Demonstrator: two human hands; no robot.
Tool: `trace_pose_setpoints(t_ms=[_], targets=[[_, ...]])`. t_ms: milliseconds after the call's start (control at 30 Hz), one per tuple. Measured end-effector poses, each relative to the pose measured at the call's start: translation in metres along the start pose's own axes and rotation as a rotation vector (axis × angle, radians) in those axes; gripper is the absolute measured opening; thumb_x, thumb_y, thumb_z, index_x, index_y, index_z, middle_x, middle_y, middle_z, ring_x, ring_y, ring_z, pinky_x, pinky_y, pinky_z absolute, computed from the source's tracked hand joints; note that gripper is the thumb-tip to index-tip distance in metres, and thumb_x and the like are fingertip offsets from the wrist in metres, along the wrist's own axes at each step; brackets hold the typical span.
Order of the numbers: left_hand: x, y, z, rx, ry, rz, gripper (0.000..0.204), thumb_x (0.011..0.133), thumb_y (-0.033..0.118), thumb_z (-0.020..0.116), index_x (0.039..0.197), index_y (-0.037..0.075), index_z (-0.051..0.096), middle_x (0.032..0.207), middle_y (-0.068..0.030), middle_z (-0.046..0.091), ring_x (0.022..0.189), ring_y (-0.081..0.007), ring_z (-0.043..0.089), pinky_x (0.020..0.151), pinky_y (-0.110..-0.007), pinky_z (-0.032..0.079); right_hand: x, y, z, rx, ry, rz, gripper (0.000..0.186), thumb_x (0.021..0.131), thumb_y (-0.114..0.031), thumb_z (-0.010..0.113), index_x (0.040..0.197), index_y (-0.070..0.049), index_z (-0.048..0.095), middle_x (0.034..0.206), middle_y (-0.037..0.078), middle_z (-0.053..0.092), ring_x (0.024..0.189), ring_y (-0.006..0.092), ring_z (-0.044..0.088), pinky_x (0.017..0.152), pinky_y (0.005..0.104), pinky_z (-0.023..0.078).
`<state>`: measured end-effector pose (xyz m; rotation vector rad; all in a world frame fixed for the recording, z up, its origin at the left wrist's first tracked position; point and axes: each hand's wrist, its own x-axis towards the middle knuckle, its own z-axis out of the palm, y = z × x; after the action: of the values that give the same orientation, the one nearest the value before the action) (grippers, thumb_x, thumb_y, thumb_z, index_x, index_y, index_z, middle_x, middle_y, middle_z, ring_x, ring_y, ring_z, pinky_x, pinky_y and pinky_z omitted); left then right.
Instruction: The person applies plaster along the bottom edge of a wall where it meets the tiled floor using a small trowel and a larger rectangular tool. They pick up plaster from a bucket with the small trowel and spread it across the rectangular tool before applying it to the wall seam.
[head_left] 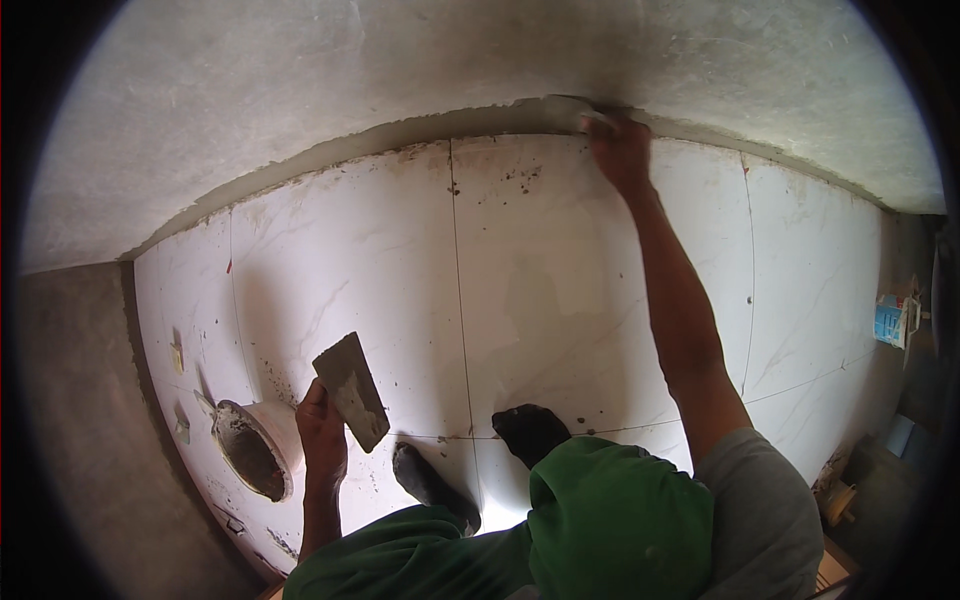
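My right hand [618, 150] reaches far forward to the joint where the white tiled floor [540, 290] meets the grey plastered wall [400, 70]. It presses a small tool or lump of mortar [580, 113] against that seam; the fingers hide most of it. My left hand [320, 425] is held low at the left and grips a flat rectangular trowel [352, 390] smeared with grey mortar. My knees in green trousers [600, 520] and dark feet [530, 430] rest on the tiles.
A white bucket [255, 445] with grey mortar lies tipped on the tiles beside my left hand. Small tile spacers [178, 352] and mortar crumbs dot the floor. A blue and white box [892, 320] sits at the right edge. Bare grey floor [80, 420] borders the tiles on the left.
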<state>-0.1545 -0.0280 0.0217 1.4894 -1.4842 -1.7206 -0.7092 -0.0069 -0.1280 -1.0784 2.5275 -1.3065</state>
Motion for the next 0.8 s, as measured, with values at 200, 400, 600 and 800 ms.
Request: trace_pose_setpoints(t_ms=[200,400,600,800], targets=[[-0.01,0.001,-0.007,-0.041,0.051,-0.033,0.026,0.109,0.012,0.058,0.13,-0.003,0.064,0.116,-0.0048,0.073,0.101,-0.0075,0.067,0.09,-0.026,0.053,-0.035,-0.002,-0.033,0.167,-0.054,-0.052,0.024,0.096,-0.021,0.075,0.111,-0.003,0.079,0.094,0.019,0.077,0.081,0.0285,0.074,0.074,0.04,0.056],[0.003,-0.003,-0.008,0.015,-0.025,-0.02,0.029,0.11,0.013,0.059,0.133,-0.003,0.063,0.117,-0.0064,0.073,0.103,-0.0089,0.068,0.092,-0.027,0.054,-0.039,-0.052,0.078,0.119,-0.04,-0.329,0.017,0.096,-0.018,0.073,0.096,-0.002,0.075,0.085,0.02,0.072,0.077,0.0387,0.07,0.071,0.0442,0.055],[0.006,-0.002,0.0,0.012,-0.028,-0.013,0.028,0.11,0.013,0.058,0.133,-0.003,0.063,0.118,-0.0067,0.073,0.103,-0.0092,0.068,0.092,-0.027,0.054,-0.027,-0.021,0.05,0.003,0.144,-0.218,0.022,0.094,-0.023,0.076,0.09,-0.002,0.075,0.075,0.02,0.07,0.068,0.0402,0.069,0.066,0.0468,0.054],[0.01,-0.005,0.002,0.028,-0.073,-0.029,0.029,0.11,0.013,0.058,0.133,-0.003,0.063,0.119,-0.0068,0.073,0.104,-0.0092,0.068,0.093,-0.027,0.054,-0.024,0.015,-0.003,-0.075,0.191,-0.034,0.027,0.093,-0.026,0.074,0.09,0.0,0.076,0.079,0.025,0.071,0.076,0.0444,0.07,0.07,0.0499,0.055]])
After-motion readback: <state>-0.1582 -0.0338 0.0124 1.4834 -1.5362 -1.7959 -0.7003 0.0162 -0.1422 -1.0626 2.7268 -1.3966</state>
